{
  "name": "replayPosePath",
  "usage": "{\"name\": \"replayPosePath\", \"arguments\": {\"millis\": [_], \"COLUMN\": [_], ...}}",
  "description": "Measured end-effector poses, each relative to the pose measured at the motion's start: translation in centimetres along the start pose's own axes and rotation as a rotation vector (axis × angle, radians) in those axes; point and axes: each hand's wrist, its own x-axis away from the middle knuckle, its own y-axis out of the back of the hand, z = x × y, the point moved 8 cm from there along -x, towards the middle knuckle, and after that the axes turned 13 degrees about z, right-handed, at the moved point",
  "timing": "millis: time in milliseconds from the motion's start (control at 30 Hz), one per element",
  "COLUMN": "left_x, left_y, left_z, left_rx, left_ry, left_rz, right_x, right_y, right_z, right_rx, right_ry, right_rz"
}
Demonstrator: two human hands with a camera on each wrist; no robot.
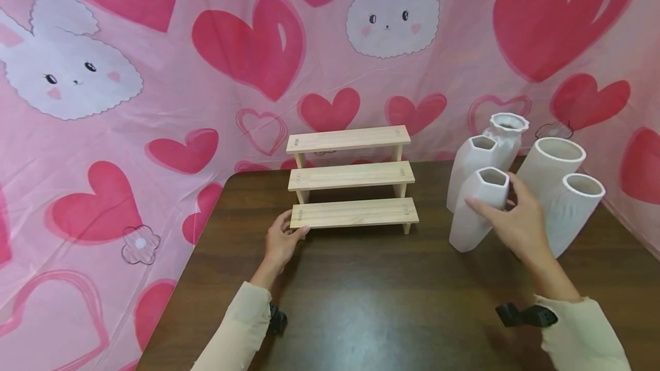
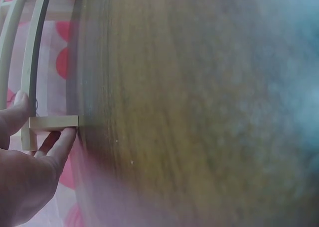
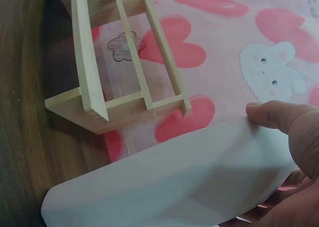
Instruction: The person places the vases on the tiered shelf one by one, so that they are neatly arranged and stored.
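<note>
A three-step wooden shelf stands toward the back of the table. My left hand grips the left end of its lowest step, thumb on top; in the left wrist view the fingers reach beneath the board beside the leg. On the right, my right hand holds a white faceted vase near its top, thumb on the near side and fingers round the back. The right wrist view has this vase large in front, with the shelf beyond it.
Close around the held vase stand several other white vases: a faceted one, a ruffled-rim one, a wide round-mouthed one and a shorter one. A pink heart-and-rabbit cloth hangs behind the dark wooden table.
</note>
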Motion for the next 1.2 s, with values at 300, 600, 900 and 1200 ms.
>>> {"name": "replayPosePath", "arguments": {"millis": [300, 600, 900, 1200], "left_x": [0.0, 0.0, 0.1, 0.1], "left_y": [-0.1, 0.1, 0.1, 0.1], "left_z": [0.0, -0.1, -0.2, -0.3], "left_rx": [0.002, -0.038, -0.057, -0.049], "left_ry": [0.004, -0.004, -0.009, -0.012], "left_rz": [0.011, -0.004, 0.002, 0.002], "right_x": [0.4, 0.5, 0.3, -0.6], "right_y": [0.4, 0.8, 0.5, -0.8], "right_z": [0.7, 3.6, 6.5, 9.4], "right_rx": [-0.031, -0.075, -0.051, -0.086], "right_ry": [0.007, 0.080, 0.117, 0.173], "right_rz": [-0.029, -0.045, 0.006, 0.064]}}
